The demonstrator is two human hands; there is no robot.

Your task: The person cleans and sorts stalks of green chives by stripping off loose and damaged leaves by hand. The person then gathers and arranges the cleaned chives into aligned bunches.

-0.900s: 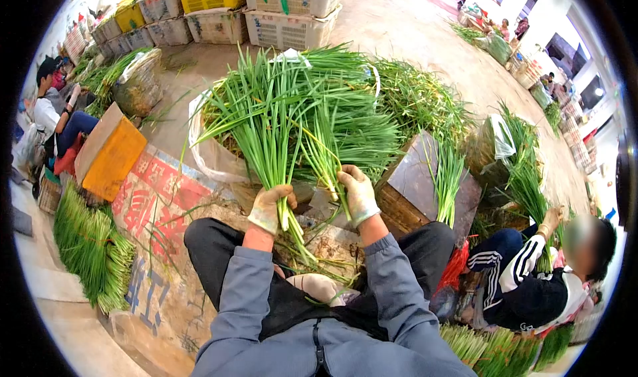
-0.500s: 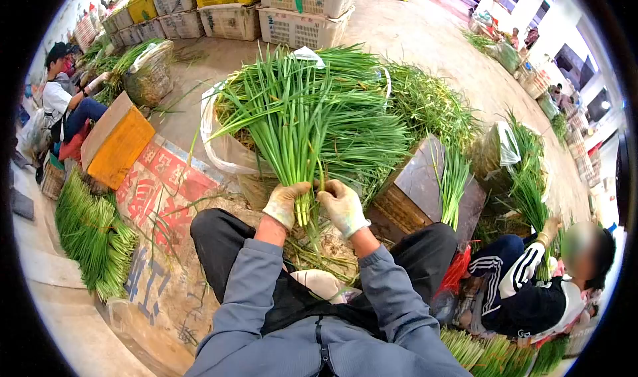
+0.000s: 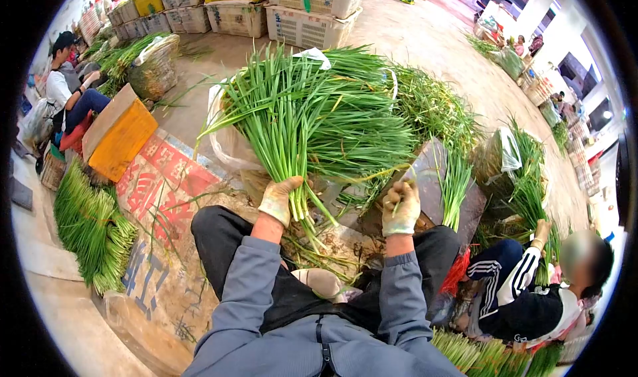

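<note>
The tan floor (image 3: 432, 45) (paler and brighter toward the far end) stretches back beside a white wall (image 3: 539, 6) with dark, window-like panels (image 3: 571, 69).

Produce-sorting shed or market hall: stacked crates (image 3: 311, 29), heaped greens (image 3: 365, 132), seated co-workers (image 3: 531, 314), broad hard floor (image 3: 425, 51).

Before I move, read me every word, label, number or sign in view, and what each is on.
Nothing reads clearly enough to quote.
Red-printed cardboard: large characters, worn and skewed, unreadable.
Bare cardboard: dark blue characters, too distorted to read surely.
Upper white crate: green lettering, blurred and cut off.
Dark top of the person at right: tiny white mark, too small.
</note>
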